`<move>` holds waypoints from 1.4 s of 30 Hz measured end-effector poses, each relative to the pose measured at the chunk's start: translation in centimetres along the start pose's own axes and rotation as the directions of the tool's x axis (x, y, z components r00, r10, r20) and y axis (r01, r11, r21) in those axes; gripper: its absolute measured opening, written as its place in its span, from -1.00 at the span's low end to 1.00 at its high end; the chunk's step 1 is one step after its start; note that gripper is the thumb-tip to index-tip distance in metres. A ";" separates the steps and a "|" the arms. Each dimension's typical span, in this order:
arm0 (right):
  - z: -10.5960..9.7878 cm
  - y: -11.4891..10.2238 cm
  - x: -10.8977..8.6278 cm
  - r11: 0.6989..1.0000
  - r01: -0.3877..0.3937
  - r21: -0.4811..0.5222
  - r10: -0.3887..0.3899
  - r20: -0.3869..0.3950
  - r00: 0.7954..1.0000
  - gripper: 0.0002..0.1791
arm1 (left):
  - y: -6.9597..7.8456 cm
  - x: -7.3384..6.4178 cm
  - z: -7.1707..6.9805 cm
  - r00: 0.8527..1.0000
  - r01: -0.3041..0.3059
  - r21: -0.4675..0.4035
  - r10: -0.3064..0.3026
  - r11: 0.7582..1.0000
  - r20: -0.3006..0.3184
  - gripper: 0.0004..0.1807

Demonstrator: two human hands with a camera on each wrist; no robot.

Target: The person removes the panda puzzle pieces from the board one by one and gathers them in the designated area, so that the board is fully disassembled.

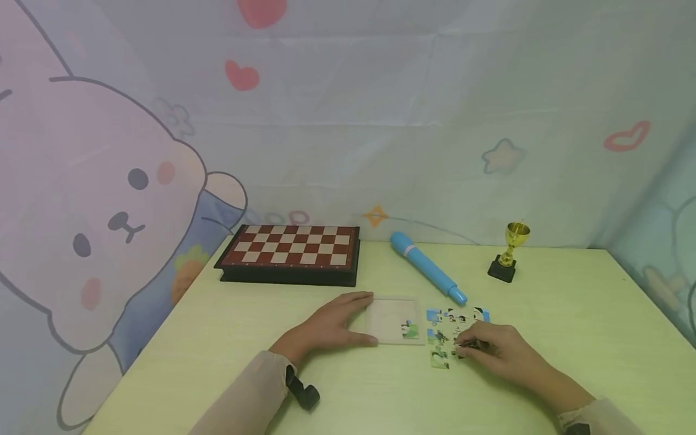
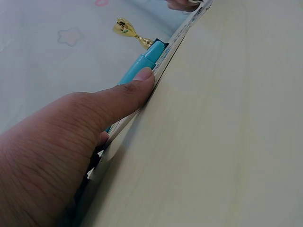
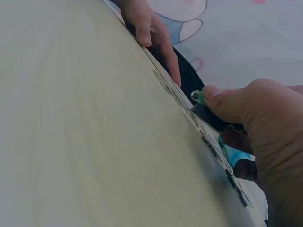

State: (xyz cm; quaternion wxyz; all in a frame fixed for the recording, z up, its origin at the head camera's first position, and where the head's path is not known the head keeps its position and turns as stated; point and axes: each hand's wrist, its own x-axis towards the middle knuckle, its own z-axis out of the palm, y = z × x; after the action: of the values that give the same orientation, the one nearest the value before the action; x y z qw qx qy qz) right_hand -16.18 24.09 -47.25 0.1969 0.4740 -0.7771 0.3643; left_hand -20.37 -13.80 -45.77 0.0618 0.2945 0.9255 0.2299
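A shallow clear puzzle tray point(image 1: 387, 314) lies on the table, with a puzzle piece point(image 1: 410, 330) in its front right corner. At the tray's left end rests my left hand point(image 1: 337, 323), fingers at the back corner and thumb along the front; the left wrist view shows that thumb point(image 2: 137, 87) stretched out straight. Just right of the tray, several loose puzzle pieces point(image 1: 439, 357) with a green, blue and white print lie in a group. Over their right side my right hand point(image 1: 502, 350) pinches a small green-edged puzzle piece point(image 3: 198, 97) between thumb and fingers, partly hidden by them.
A red and white chessboard box point(image 1: 290, 275) stands at the back left. Behind the tray and pieces lies a blue pen-shaped tube point(image 1: 426, 266), slanting. A small gold trophy cup point(image 1: 509, 251) on a black base is at the back right, before a printed cloth backdrop point(image 1: 348, 121).
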 end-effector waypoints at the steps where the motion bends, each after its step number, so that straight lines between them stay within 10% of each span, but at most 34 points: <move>1: -0.1 -0.1 -0.3 1.000 0.011 0.007 -0.011 0.000 1.000 -0.61 | 0.0 0.0 0.0 1.000 0.002 0.000 -0.002 1.000 0.000 0.09; 42: -0.7 -0.6 -0.8 0.989 0.021 -0.146 -0.010 0.076 0.997 -0.66 | -0.1 -0.1 0.0 1.000 -0.015 -0.019 0.015 1.000 -0.011 0.09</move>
State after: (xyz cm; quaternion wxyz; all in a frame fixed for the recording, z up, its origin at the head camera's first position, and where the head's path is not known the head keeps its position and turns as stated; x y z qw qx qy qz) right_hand -15.36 24.91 -47.08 0.2046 0.4776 -0.8049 0.2867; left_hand -20.36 -13.94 -45.83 0.0580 0.2995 0.9214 0.2405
